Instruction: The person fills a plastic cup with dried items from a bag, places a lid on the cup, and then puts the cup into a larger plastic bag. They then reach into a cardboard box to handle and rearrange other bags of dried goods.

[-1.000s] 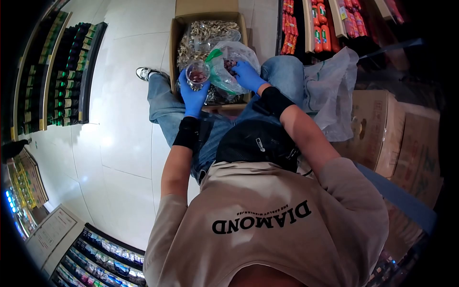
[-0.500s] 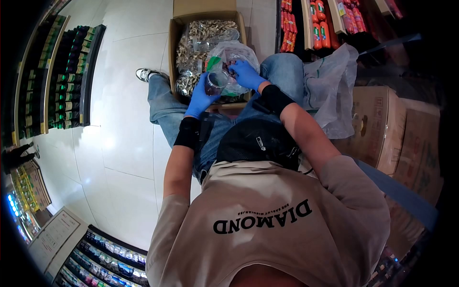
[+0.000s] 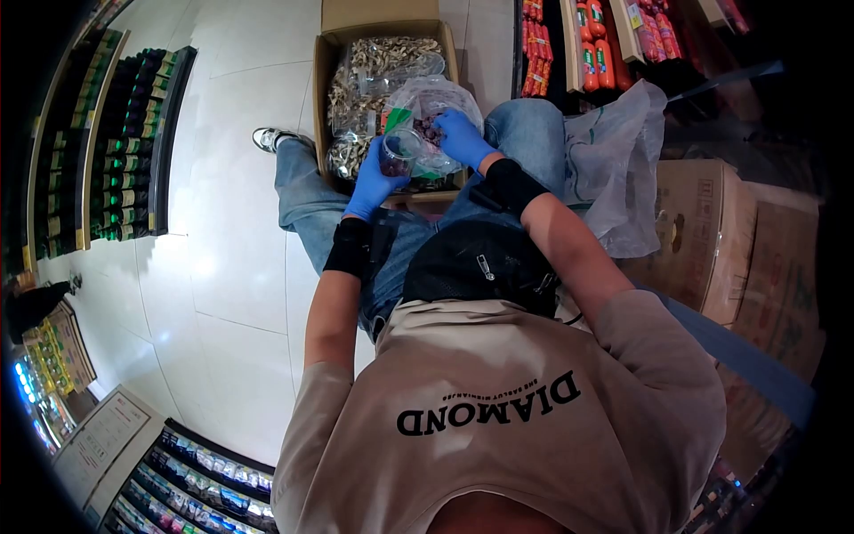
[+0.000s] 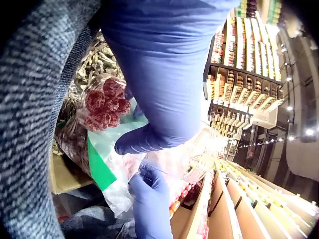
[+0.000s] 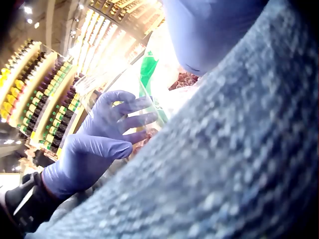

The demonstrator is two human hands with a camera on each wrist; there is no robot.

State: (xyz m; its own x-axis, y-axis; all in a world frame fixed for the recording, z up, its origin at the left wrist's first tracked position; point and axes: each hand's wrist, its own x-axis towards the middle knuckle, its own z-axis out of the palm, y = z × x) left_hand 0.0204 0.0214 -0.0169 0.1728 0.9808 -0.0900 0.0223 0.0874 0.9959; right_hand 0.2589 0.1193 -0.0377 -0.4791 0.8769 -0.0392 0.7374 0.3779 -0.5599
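Note:
In the head view the left hand (image 3: 375, 185), in a blue glove, grips a clear plastic cup (image 3: 397, 153) with dark red pieces inside, tilted toward the bag. The gloved right hand (image 3: 461, 141) has its fingers at the mouth of a clear bag (image 3: 455, 95) with a green mark, on the reddish pieces (image 3: 429, 130) in it. The left wrist view shows the dried red pieces (image 4: 106, 105) closely, through the clear cup. Curled around the cup in the right wrist view are the left hand's fingers (image 5: 137, 121). What the right fingertips pinch is hidden.
Under the bag stands an open cardboard box (image 3: 322, 107) of packed dried goods (image 3: 356, 87). An empty-looking clear bag (image 3: 614, 169) lies beside the right knee, near stacked cartons (image 3: 689, 240). Shelves (image 3: 160, 133) stand at the left, with red packages (image 3: 598, 67) at upper right.
The left hand has moved the cup right and slightly down, against the bag, and tilted it from its earlier more upright pose. The right hand has stayed at the bag, its fingers shifting slightly.

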